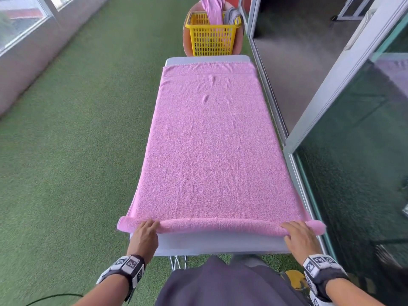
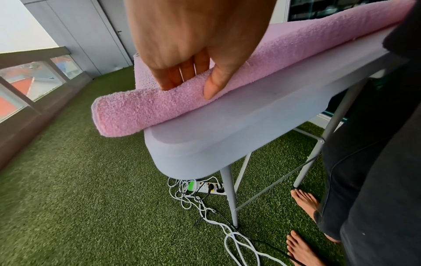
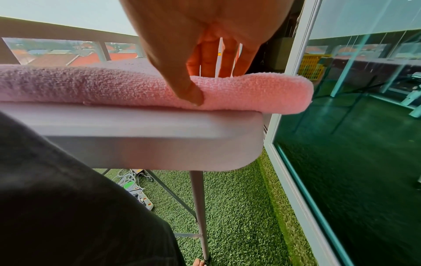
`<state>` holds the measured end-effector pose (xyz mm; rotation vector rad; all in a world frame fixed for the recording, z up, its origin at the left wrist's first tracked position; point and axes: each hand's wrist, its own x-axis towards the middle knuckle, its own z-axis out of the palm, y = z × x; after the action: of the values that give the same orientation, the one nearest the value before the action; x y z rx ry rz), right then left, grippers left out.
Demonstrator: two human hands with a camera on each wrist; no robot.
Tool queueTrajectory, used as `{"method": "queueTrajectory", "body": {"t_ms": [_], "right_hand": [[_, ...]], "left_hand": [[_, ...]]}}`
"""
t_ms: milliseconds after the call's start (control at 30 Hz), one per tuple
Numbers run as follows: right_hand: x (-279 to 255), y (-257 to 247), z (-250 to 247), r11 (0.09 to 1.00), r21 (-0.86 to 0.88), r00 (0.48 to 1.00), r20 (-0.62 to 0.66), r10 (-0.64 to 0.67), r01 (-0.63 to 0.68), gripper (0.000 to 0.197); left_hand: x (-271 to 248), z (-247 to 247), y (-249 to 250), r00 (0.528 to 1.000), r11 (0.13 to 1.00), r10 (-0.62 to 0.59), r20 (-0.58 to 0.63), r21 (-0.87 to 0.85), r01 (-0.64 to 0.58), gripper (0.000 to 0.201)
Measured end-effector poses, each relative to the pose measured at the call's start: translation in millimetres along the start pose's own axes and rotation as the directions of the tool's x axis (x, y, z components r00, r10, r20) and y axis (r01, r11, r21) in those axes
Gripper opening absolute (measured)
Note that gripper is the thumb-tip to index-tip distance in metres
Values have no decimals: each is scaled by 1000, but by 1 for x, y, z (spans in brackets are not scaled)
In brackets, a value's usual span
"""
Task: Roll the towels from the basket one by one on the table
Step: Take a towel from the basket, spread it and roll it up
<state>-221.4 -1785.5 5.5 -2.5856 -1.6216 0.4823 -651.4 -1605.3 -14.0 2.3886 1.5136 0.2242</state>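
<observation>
A pink towel [image 1: 212, 151] lies spread flat along the white table [image 1: 220, 241]. Its near end is wound into a thin roll [image 1: 220, 226] that overhangs both table sides. My left hand [image 1: 150, 225] grips the roll near its left end, fingers over the top and thumb on the near side [image 2: 189, 86]. My right hand [image 1: 289, 228] holds the roll near its right end the same way [image 3: 212, 86]. Beyond the table's far end stands the yellow basket [image 1: 212, 38], with another pink towel [image 1: 213, 9] and a grey one [image 1: 231, 14] hanging out.
A glass sliding door frame [image 1: 331, 129] runs close along the table's right side. Artificial grass [image 1: 77, 151] covers the floor to the left, up to a low wall with windows. Under the table lie a power strip and tangled cables [image 2: 205, 187], by my bare feet [image 2: 305, 199].
</observation>
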Motion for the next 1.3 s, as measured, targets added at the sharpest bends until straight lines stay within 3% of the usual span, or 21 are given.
{"method": "queueTrajectory", "body": {"t_ms": [133, 267, 400, 467, 533, 633, 800, 1000, 1167, 1233, 1300], "right_hand": [[-10, 4, 5, 1000, -22, 1000, 29, -3, 4, 30], [-13, 4, -4, 991, -137, 996, 93, 16, -3, 9], [-4, -1, -12, 993, -120, 998, 68, 5, 3, 13], [1, 1, -12, 999, -30, 999, 25, 31, -30, 20], [3, 1, -9, 1000, 5, 999, -41, -2, 2, 27], [-1, -6, -5, 998, 52, 999, -32, -44, 46, 43], [-5, -3, 9, 999, -15, 999, 14, -33, 33, 38], [6, -1, 5, 997, 80, 1000, -26, -10, 12, 37], [10, 4, 3, 1000, 29, 1000, 26, -9, 8, 26], [14, 4, -2, 999, 8, 997, 72, -39, 38, 16], [22, 4, -10, 999, 11, 991, 125, -40, 39, 20]], "left_hand": [[-14, 2, 1, 998, 999, -44, 52, -12, 45, 28], [-18, -5, -4, 997, 1000, 1, 78, -10, 0, 21], [-8, -6, -4, 996, 1000, -15, 89, -2, 15, 24], [-1, -10, -2, 996, 999, -34, 85, 34, 31, 14], [5, -10, 2, 997, 997, -33, 65, 71, 29, 27], [4, -7, 5, 998, 991, 4, 56, 136, -12, 39], [-5, -5, 9, 996, 985, 9, 93, 168, -24, 63], [6, -8, 6, 998, 989, 28, 51, 143, -35, 40], [-2, -8, 7, 993, 986, 26, 117, 158, -44, 12], [-4, -8, 5, 995, 985, 37, 95, 163, -53, 18], [1, -10, 6, 998, 991, 48, 28, 124, -51, 22]]}}
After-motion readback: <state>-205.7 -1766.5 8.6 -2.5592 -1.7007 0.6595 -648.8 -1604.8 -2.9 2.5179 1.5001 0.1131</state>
